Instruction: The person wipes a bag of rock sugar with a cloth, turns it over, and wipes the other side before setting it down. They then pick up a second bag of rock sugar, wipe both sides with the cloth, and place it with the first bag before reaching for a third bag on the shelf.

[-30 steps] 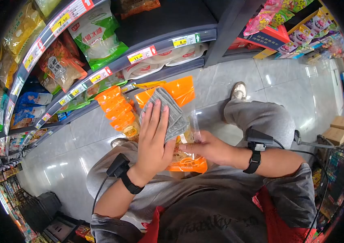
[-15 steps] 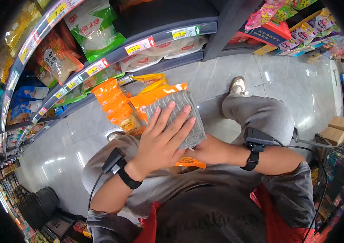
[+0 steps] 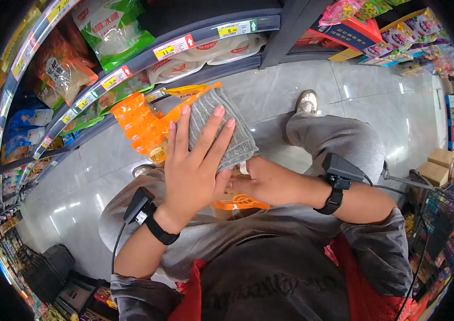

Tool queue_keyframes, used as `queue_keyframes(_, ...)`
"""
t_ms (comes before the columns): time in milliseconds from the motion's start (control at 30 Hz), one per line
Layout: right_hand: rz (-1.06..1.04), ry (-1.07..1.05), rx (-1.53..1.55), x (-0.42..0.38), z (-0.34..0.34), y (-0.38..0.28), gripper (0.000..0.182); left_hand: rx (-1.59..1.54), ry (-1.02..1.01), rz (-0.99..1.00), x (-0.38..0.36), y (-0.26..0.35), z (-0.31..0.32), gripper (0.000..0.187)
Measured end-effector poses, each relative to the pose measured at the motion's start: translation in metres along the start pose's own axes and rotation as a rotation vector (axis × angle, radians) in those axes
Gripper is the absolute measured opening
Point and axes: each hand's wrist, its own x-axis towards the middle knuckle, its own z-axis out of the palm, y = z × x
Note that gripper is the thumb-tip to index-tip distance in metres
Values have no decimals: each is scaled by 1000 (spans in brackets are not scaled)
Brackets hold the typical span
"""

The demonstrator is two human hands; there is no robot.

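My left hand (image 3: 195, 163) lies over a folded grey cloth (image 3: 238, 142), fingers stretched across it, pressing it onto an orange snack-type packet. That packet's printed orange lower end (image 3: 242, 203) shows below my hands; the cloth covers most of its middle. My right hand (image 3: 275, 183) is closed around the packet's lower part, its fingers mostly hidden. A small white tag (image 3: 244, 167) sticks out by the right thumb. Left of the cloth, a row of orange packets (image 3: 137, 124) stands close to the shelf.
Bagged goods fill the shelf at the left, among them a green and white bag (image 3: 110, 33). A price rail (image 3: 173, 49) runs along its edge. My shoe (image 3: 307, 101) rests on the grey tiled floor (image 3: 339, 80). Cardboard boxes (image 3: 434, 170) stand right, near a wire basket (image 3: 443, 214).
Both hands, the cloth and the packet have shifted left and slightly up in view. My left hand now sits further toward the cloth's left edge. The camera view has shifted slightly too.
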Motion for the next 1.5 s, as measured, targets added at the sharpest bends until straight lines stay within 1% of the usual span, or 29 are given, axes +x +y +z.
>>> queue_keyframes(67, 76, -44, -15, -2, -7, -18, 31, -32, 0, -9, -1, -1, 0, 69)
queue_keyframes(133, 52, -43, 22, -1, -5, -16, 31, -90, 15, -40, -2, -4, 1, 69)
queue_keyframes(200, -70, 1, 113, 2, 5, 6, 32, -177, 42, -98, -4, -5, 1, 68)
queue_keyframes(300, -44, -13, 165, 3, 5, 9, 32, -163, 46, -94, -5, -8, 1, 68)
queue_keyframes(400, -27, 17, 196, 3, 5, 9, 32, -180, 66, -111, -4, -9, 1, 66)
queue_keyframes(500, -34, -1, 274, 5, 2, 6, 32, -268, 131, -165, -4, -17, 5, 63)
queue_keyframes(600, -51, 25, 450, 4, 2, 4, 34, -301, 173, -213, -4, -28, 7, 54)
queue_keyframes(700, 22, 1, 549, 0, -5, -10, 33, -431, 240, -236, -2, -33, 6, 51)
queue_keyframes(800, -21, 32, 618, 1, -4, -7, 34, -378, 244, -229, -3, -32, 7, 51)
queue_keyframes(900, 27, 45, 618, -1, -7, -8, 33, -380, 242, -211, -4, -31, 8, 52)
queue_keyframes(1000, 47, 100, 694, -2, -9, -9, 33, -443, 241, -198, -5, -30, 10, 55)
queue_keyframes(1100, 72, 155, 883, -4, -13, -15, 33, -531, 242, -132, -8, -28, 11, 56)
queue_keyframes(1200, 84, 151, 894, -5, -19, -16, 36, -559, 238, -96, -8, -27, 8, 55)
queue_keyframes(1300, 67, 165, 944, -6, -21, -22, 36, -492, 224, -71, -7, -25, 3, 55)
queue_keyframes(1400, 31, 221, 994, -5, -27, -23, 36, -420, 131, -36, -10, -22, -2, 59)
queue_keyframes(1500, -18, 330, 1065, -4, -37, -25, 36, -410, 88, -3, -11, -12, -3, 64)
